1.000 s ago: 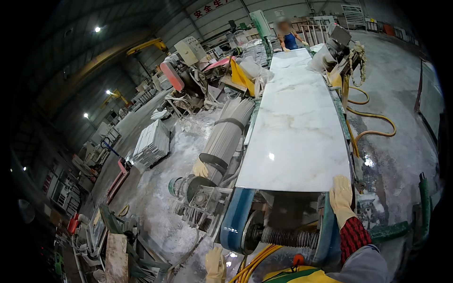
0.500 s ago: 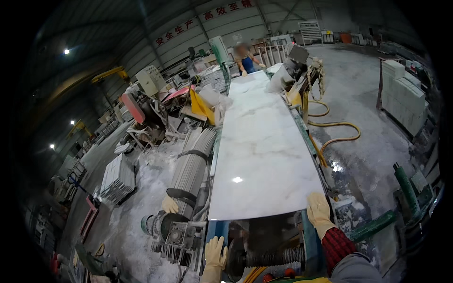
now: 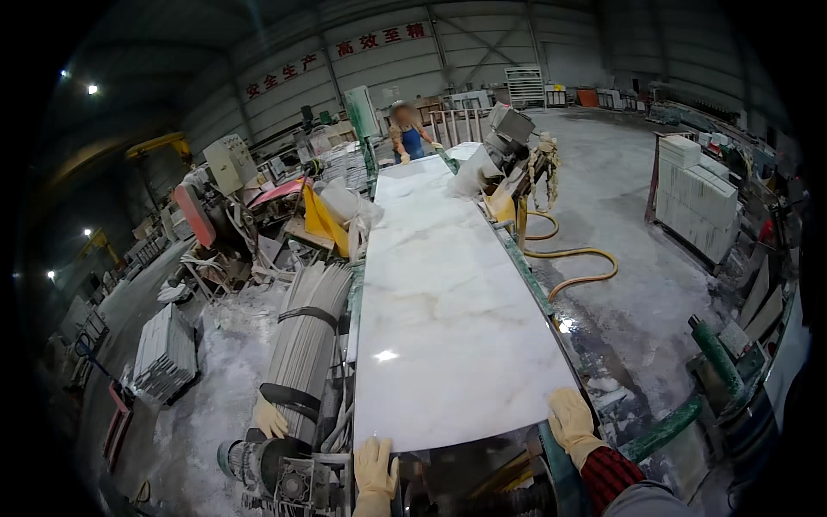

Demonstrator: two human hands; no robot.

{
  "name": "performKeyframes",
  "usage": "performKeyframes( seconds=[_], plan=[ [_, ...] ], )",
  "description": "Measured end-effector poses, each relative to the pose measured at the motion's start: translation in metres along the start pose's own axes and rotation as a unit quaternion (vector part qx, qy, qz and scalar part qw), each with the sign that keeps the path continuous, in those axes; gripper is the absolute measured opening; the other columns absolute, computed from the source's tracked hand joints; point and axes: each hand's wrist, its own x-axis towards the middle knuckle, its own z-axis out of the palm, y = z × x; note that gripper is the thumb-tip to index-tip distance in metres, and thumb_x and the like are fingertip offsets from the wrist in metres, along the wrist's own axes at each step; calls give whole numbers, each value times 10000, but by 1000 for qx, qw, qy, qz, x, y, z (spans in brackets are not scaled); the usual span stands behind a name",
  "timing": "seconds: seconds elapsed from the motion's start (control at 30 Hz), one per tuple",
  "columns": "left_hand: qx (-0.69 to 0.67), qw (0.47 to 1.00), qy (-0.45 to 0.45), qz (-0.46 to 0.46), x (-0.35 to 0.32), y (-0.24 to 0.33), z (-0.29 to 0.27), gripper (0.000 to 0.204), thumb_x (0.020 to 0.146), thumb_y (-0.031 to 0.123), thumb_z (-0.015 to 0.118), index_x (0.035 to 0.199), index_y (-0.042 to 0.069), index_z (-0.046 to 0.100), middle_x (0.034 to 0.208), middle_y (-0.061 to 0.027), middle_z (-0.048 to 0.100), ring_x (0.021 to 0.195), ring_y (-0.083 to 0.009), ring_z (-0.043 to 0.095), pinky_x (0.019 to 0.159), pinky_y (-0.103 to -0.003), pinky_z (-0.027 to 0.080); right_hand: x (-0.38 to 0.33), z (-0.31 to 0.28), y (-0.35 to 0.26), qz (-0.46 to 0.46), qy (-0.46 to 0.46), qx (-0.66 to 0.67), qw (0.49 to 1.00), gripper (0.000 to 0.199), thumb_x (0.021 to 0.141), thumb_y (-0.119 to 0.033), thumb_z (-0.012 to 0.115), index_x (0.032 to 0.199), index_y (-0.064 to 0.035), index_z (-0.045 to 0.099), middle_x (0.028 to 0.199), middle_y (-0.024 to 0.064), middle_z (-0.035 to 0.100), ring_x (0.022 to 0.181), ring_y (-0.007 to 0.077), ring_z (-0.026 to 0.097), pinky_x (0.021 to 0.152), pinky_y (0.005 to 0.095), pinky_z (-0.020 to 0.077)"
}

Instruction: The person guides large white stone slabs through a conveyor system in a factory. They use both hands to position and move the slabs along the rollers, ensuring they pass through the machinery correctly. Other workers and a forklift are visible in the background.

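A long pale slab (image 3: 448,319), white with faint beige veining, lies on a green-framed machine bed and runs away from me. My left hand (image 3: 376,472), in a cream glove, has its fingers stretched out at the slab's near left corner. Against the near right corner, my right hand (image 3: 570,420) lies with fingers extended, also gloved, below a red checked cuff. I cannot tell whether either palm presses on the slab. At the far end, a person in a blue apron (image 3: 412,140) stands with gloved hands near the slab.
On the left are a strapped bundle of pale strips (image 3: 306,332), a motor (image 3: 245,461), a loose cream glove (image 3: 270,417) and a stack of slabs (image 3: 164,349). To the right, a yellow hose (image 3: 594,255) curls on the floor, with green pipes (image 3: 663,431) nearer me.
The view has tilted up and turned right, so the scene sits lower and further left. My left hand has come up to the slab's near edge. The right stays by its corner.
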Motion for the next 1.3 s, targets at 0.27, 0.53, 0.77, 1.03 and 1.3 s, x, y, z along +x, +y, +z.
performKeyframes(
  seconds=[0.27, 0.53, 0.77, 1.03, 1.3],
  plan=[
    [21, 1000, 12, -20, -6, 1, 3, 565, 916, 284, 757, 1424, 86, 605, 1410, -226, 605, 1331, -444, 541, 1143, -552, 413, 6, -5, -12, 46, -42, -49, 997, 456, 867, -192, 709, 1291, -26, 681, 1312, 248, 654, 1256, 462, 582, 1121, 569, 444],
    [62, 996, -28, -62, -3, 6, -3, 550, 934, 334, 749, 1433, 151, 606, 1468, -153, 573, 1372, -380, 500, 1194, -583, 341, 14, -5, 4, 2, -43, 16, 999, 386, 863, -166, 717, 1215, -10, 686, 1223, 231, 674, 1179, 454, 608, 1032, 566, 479],
    [62, 991, -50, -109, -9, 10, -14, 603, 904, 408, 764, 1430, 157, 608, 1474, -165, 571, 1375, -410, 484, 1186, -635, 336, 11, -9, -6, 33, -68, -13, 997, 352, 897, -141, 688, 1220, -2, 687, 1211, 232, 685, 1176, 458, 616, 1041, 574, 473],
    [52, 991, -56, -107, -12, 7, -8, 620, 942, 393, 744, 1483, 130, 593, 1528, -210, 560, 1410, -472, 478, 1214, -626, 325, 18, -14, -16, -8, -25, -26, 999, 362, 892, -122, 657, 1232, 3, 656, 1240, 256, 624, 1123, 483, 582, 1028, 576, 464],
    [39, 994, -16, -99, -13, 8, -7, 604, 923, 358, 765, 1452, 112, 608, 1486, -219, 573, 1389, -467, 490, 1204, -612, 347, 24, -10, -3, 8, -45, 19, 999, 274, 895, -131, 663, 1149, -28, 677, 1175, 217, 653, 1105, 464, 613, 966, 526, 510]
  ],
)
